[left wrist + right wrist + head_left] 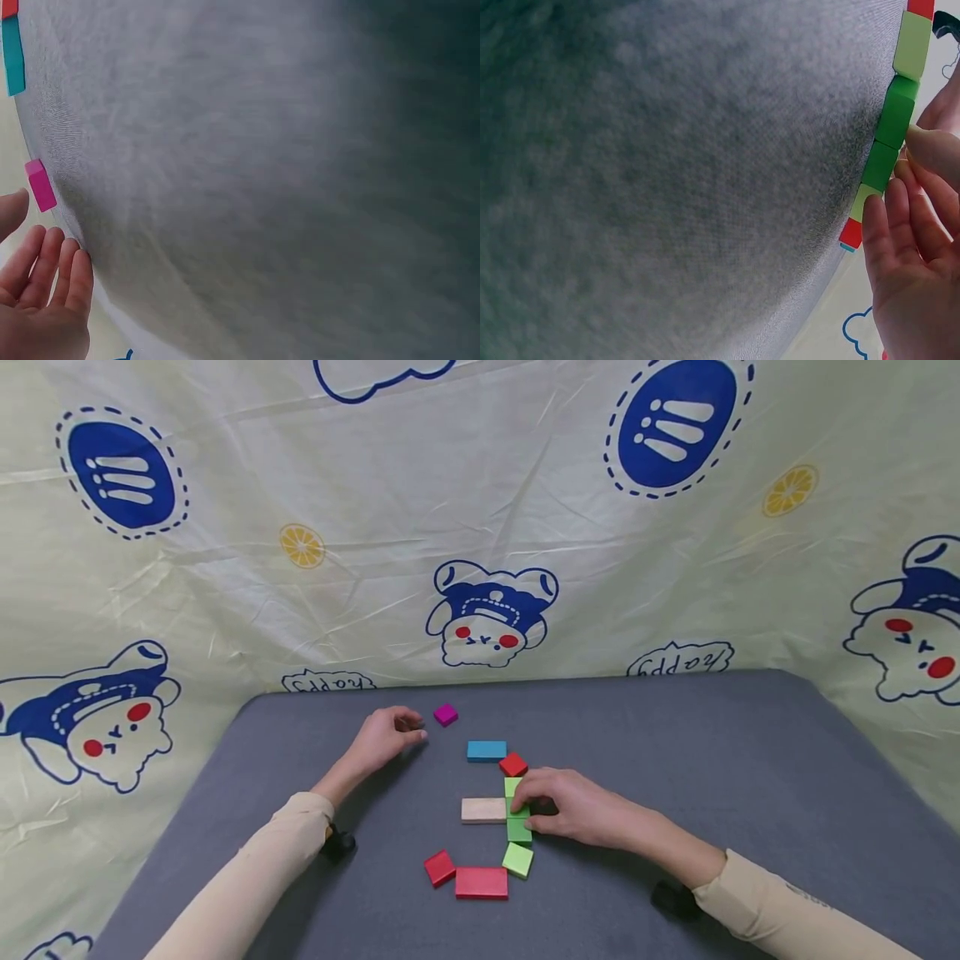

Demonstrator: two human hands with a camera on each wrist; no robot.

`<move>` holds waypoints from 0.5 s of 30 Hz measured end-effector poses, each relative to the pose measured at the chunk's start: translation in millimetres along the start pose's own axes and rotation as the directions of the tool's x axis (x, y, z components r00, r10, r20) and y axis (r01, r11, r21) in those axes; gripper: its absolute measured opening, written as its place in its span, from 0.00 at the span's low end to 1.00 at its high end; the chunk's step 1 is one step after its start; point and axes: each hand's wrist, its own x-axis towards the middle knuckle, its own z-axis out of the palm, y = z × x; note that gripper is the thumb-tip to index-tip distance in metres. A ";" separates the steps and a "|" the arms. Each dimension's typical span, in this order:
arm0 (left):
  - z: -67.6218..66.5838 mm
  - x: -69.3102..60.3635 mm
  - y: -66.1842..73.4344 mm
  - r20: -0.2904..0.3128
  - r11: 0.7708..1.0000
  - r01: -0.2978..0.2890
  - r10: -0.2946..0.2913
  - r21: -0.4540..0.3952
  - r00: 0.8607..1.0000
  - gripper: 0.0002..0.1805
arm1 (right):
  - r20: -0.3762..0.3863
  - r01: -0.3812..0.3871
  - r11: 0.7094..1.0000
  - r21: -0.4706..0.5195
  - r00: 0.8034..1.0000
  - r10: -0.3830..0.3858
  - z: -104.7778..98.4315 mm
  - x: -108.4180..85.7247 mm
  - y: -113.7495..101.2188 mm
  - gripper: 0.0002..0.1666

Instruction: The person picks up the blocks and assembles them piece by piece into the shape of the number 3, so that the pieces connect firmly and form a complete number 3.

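Note:
My right hand (573, 806) is over a column of green blocks, index finger and thumb curled at a green block (897, 112). Its other fingers extend beside the column in the right wrist view. Left of that block lies a pale wooden block (483, 811). A light green block (517, 860) sits turned at the near end, by a long red block (482, 883) and a small red block (439, 868). At the far end are a red block (513, 765) and a blue block (487, 751). My left hand (387, 739), fingers loosely bent and holding nothing, hovers near a magenta block (446, 715).
The blocks lie on a grey cloth-covered table (675, 752). Behind it hangs a pale printed curtain (375, 610). Dark wrist devices show under both sleeves, the right one (675, 900) close to the tabletop.

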 end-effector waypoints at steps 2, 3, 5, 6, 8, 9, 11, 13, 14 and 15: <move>1.1 3.1 0.6 -0.010 1.000 0.004 -0.004 -0.004 1.000 0.17 | -0.001 0.001 1.000 0.000 1.000 -0.001 0.4 0.0 -0.2 0.14; 1.8 4.3 1.3 -0.013 1.000 0.006 -0.006 -0.007 1.000 0.17 | 0.001 -0.001 1.000 0.000 1.000 0.001 0.6 0.2 -0.2 0.14; 4.7 7.6 1.3 -0.023 1.000 0.010 -0.010 -0.013 1.000 0.17 | 0.000 -0.001 1.000 0.000 1.000 0.001 0.9 0.5 -0.2 0.14; 6.3 9.1 1.1 -0.027 1.000 0.011 -0.012 -0.014 1.000 0.17 | 0.000 -0.001 1.000 0.002 1.000 0.001 1.1 0.5 -0.2 0.14; 9.5 11.7 2.2 -0.032 1.000 0.022 -0.022 -0.011 0.999 0.18 | -0.001 0.000 1.000 0.003 1.000 0.000 1.2 0.5 0.0 0.14; 10.9 12.8 3.4 -0.036 1.000 0.029 -0.029 -0.011 0.999 0.18 | -0.003 0.002 1.000 0.002 1.000 -0.002 1.1 0.3 0.2 0.14; 12.8 14.8 6.1 -0.043 0.999 0.044 -0.044 -0.007 0.998 0.18 | -0.008 0.010 1.000 0.002 1.000 -0.010 0.8 -0.2 0.2 0.15; 13.8 16.5 8.9 -0.051 0.999 0.053 -0.053 -0.002 0.997 0.19 | -0.010 0.011 1.000 0.001 1.000 -0.011 0.4 -0.4 0.1 0.15; 14.4 17.4 9.7 -0.055 0.998 0.058 -0.058 -0.002 0.997 0.19 | -0.011 0.010 1.000 0.002 1.000 -0.010 0.3 -0.5 0.0 0.15; 15.0 18.3 10.2 -0.059 0.998 0.060 -0.060 -0.002 0.996 0.19 | -0.010 0.008 1.000 0.002 1.000 -0.008 0.2 -0.4 -0.2 0.15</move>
